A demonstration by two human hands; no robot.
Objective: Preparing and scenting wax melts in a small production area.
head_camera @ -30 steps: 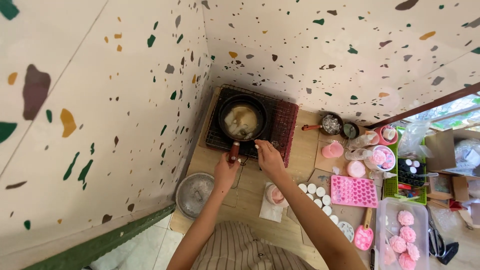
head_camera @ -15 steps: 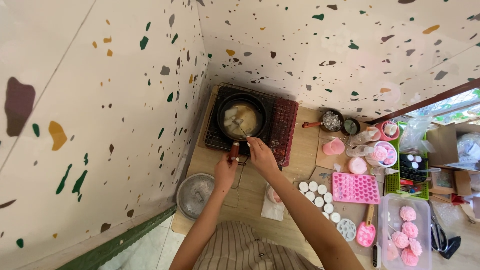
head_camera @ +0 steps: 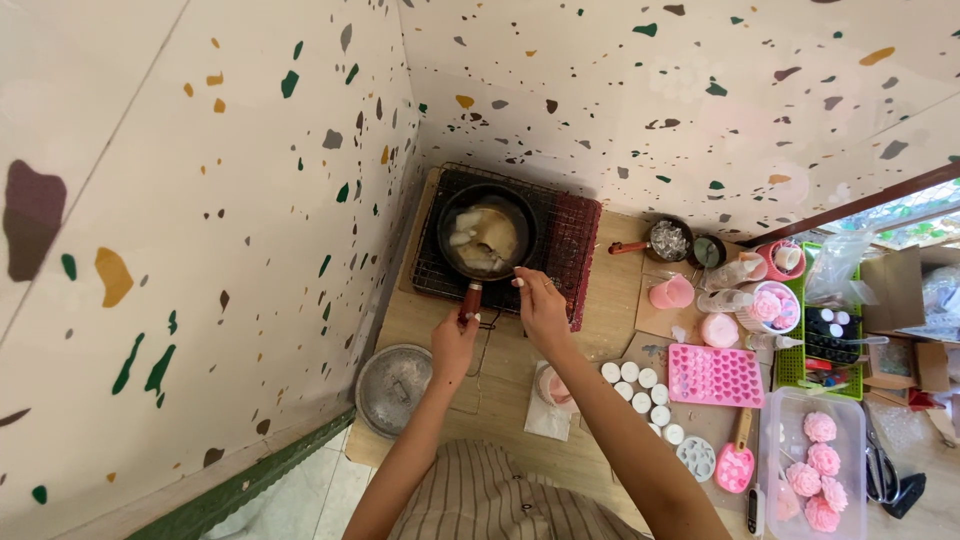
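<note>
**Hands at the pan on the corner stove**

Nearest me, the striped garment (head_camera: pixel 490 495) and two forearms reach out over the wooden table (head_camera: pixel 590 440). The left hand (head_camera: pixel 455 340) has its fingers wrapped around the reddish handle (head_camera: pixel 470 297) of the small black pan (head_camera: pixel 487 240), steadying it. The right hand (head_camera: pixel 543 305) hovers just beside the stove's front edge, fingers loosely curled; I cannot tell whether they pinch anything. This looks like the melting step: pale lumps sit half-softened in the pan, so the next move calls for a firm, level hold on that handle.

At the table's near left corner lies a metal lid (head_camera: pixel 392 385). To the right are white round cups (head_camera: pixel 640 385), a pink heart mould (head_camera: pixel 712 375), a pink spatula (head_camera: pixel 737 462) and a clear tub of pink flowers (head_camera: pixel 815 470). Farther back, the pan rests on a wire rack over the stove (head_camera: pixel 565 245) in the table's far left corner, hemmed in by speckled walls (head_camera: pixel 200 200).
</note>
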